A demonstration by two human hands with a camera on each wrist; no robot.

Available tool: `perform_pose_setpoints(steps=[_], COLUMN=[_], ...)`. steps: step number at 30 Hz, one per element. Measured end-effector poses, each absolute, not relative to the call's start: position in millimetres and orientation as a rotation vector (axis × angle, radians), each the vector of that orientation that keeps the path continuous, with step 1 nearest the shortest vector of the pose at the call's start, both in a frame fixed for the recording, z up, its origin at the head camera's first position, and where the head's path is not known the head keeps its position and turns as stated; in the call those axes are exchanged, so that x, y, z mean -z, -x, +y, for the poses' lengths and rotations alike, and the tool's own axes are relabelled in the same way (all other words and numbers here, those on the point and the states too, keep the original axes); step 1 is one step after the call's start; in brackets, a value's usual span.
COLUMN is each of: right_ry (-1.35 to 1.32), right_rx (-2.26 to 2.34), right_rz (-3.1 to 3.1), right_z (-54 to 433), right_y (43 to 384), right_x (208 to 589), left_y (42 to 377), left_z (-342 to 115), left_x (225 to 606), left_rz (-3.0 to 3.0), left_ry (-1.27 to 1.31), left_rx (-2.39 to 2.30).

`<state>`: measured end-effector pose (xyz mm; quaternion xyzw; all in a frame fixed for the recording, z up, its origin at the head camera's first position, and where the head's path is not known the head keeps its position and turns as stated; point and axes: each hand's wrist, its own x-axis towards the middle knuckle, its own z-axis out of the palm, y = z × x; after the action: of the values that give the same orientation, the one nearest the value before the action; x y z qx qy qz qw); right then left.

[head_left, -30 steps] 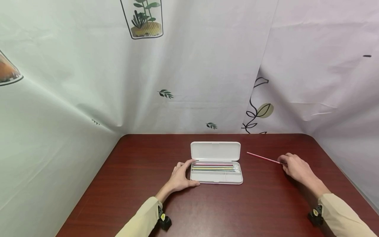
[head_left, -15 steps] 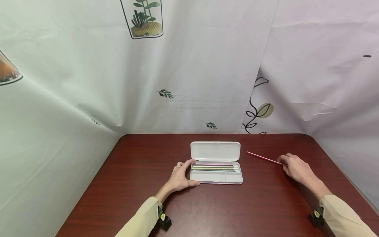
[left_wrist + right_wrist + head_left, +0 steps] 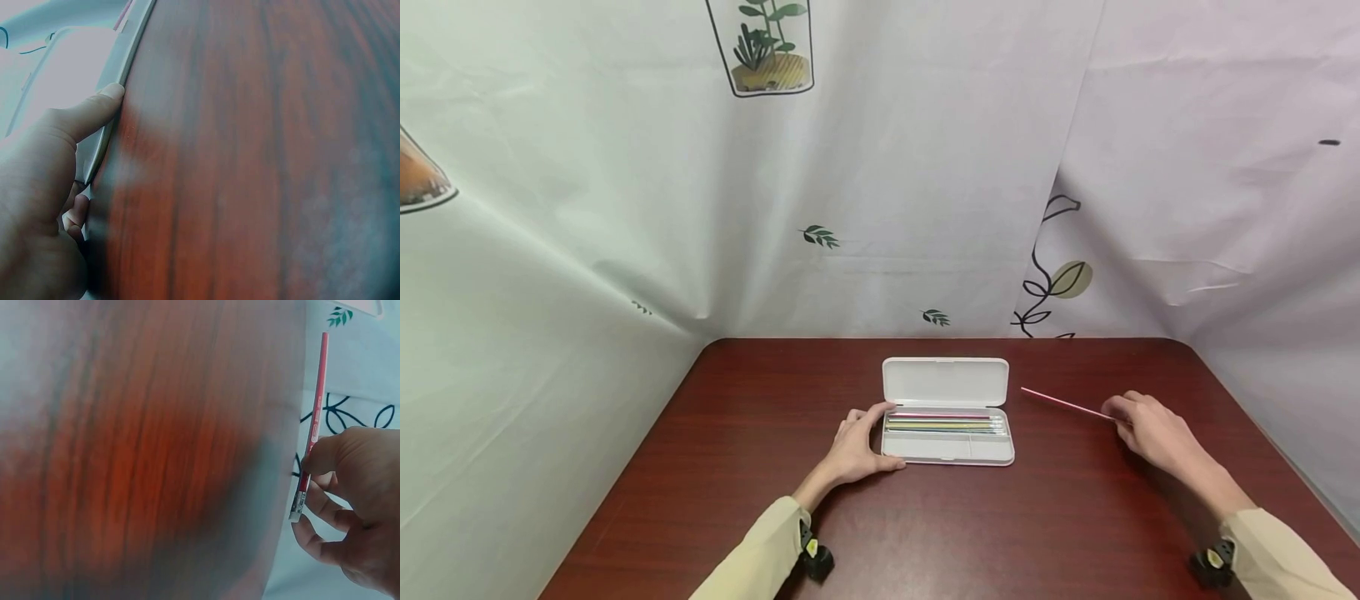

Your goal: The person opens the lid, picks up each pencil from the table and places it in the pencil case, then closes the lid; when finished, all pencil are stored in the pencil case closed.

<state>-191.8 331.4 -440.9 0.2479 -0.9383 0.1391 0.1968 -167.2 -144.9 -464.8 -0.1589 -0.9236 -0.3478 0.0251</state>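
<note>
An open white pencil case (image 3: 928,451) lies on the dark red wooden table, with its lid (image 3: 946,382) tipped back. Several coloured pencils (image 3: 940,425) lie side by side in its rear compartment. My left hand (image 3: 852,452) grips the case's left end, thumb along the front edge and index finger at the back corner. Off to the right, my right hand (image 3: 1157,432) pinches a red pencil (image 3: 1060,402) near its eraser end. In the right wrist view this pencil (image 3: 317,406) slants up past the thumb, its white eraser (image 3: 295,517) at the bottom.
The brown wooden table (image 3: 970,533) reaches back to a pale printed curtain (image 3: 887,208), which also hangs along both sides. The case's front section has a small divider near its right end.
The pencil in my right hand has swung slightly, its far tip a little lower and further left. My right wrist has shifted slightly right and down. The left hand keeps its place.
</note>
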Motion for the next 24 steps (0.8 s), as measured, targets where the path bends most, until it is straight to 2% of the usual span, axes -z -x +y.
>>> perform_pose_setpoints(steps=[12, 24], right_ry=[-0.726, -0.832], right_rx=[-0.393, -0.420], right_rz=[-2.615, -2.581], right_z=[319, 295], right_y=[175, 172], right_x=[430, 419], left_y=[168, 168], left_z=[-145, -146], left_x=[466, 466], left_rz=[-2.850, -2.849], left_ry=[0.492, 0.499], left_rx=[1.070, 1.075])
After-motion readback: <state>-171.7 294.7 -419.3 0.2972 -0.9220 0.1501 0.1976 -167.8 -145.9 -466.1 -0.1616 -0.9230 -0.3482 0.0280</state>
